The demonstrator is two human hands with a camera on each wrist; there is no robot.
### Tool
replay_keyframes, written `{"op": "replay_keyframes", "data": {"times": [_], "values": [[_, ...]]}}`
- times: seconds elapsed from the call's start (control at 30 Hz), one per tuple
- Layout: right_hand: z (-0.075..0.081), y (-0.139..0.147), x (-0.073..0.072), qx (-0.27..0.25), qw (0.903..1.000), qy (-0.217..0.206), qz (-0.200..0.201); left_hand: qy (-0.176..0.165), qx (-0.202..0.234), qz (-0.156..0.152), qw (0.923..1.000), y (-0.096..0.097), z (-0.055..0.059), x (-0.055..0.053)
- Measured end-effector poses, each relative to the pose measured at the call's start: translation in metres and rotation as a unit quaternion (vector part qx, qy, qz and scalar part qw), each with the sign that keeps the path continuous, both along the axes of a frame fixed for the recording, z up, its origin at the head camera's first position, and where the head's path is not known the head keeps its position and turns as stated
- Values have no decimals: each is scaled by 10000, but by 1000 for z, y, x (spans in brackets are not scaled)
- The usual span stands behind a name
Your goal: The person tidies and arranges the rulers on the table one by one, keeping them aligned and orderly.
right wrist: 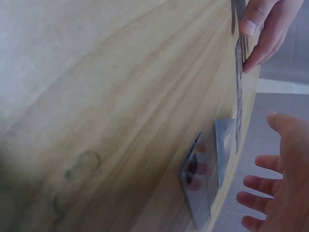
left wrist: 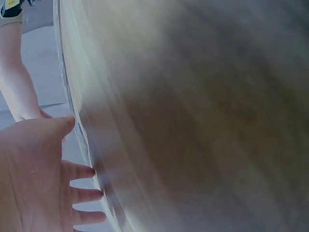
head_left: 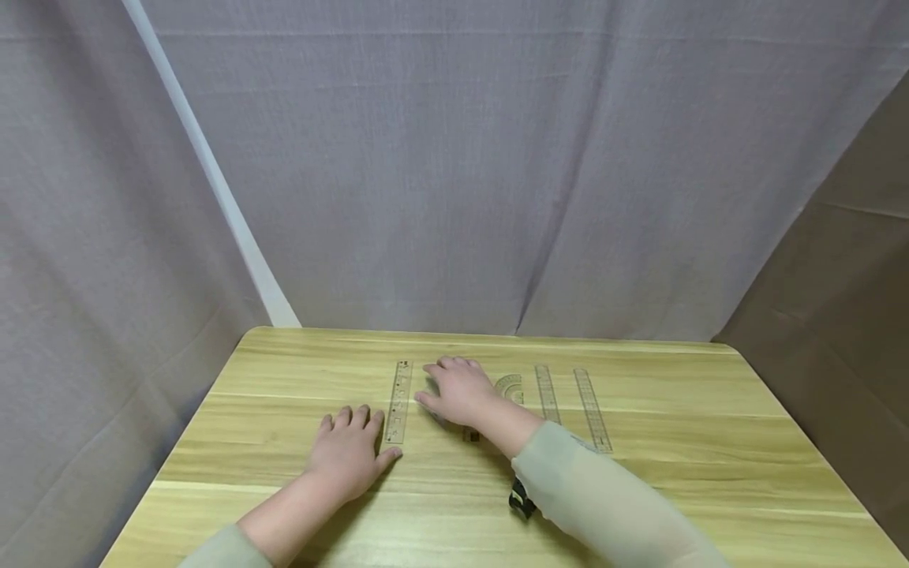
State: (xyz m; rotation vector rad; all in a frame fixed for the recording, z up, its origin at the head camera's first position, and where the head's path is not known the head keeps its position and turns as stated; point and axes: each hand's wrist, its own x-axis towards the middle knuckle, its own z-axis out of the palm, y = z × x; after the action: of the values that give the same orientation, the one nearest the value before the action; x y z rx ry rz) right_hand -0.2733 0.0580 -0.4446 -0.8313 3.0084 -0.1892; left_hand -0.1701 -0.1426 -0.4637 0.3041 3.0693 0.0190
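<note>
Clear ruler lies flat on the wooden table, to the L of the protractor. Its long axis runs near-to-far, far end leaning a bit right in the head view. L hand is farther L of the protractor than that ruler & a bit nearer the person: palm down, fingers fanned wide & pointing away, thumb tip just beside the ruler's near end. Can't tell if it's touching. R hand is directly L of the protractor & covers some of it, fingers loosely spread toward the ruler w/ a small gap left, so pretty wide too. Right wrist cam shows two clear plates near that hand; exact shapes hard to tell. Protractor's straight edge faces right, curve faces left. Other 2 rulers are R of the protractor, also running near-to-far, but far ends lean left. Grey cloth hangs way beyond the protractor, fyi.
</note>
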Motion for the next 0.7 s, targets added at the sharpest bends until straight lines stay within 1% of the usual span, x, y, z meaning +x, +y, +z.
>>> {"op": "replay_keyframes", "data": {"times": [0.17,0.37,0.57,0.7], "values": [[-3,-5,-6,-15,10000,-86,-19,-47,35,33,10000,0,2,-1],[-3,-14,-15,-17,9998,-178,-64,-56,-28,34,10000,-1,0,-5],[-4,-20,-17,63,9995,-298,-125,-68,-89,36,9999,-1,-2,-8],[-8,-21,-19,211,9991,-306,-186,-90,-165,20,9998,0,-5,-10]]}}
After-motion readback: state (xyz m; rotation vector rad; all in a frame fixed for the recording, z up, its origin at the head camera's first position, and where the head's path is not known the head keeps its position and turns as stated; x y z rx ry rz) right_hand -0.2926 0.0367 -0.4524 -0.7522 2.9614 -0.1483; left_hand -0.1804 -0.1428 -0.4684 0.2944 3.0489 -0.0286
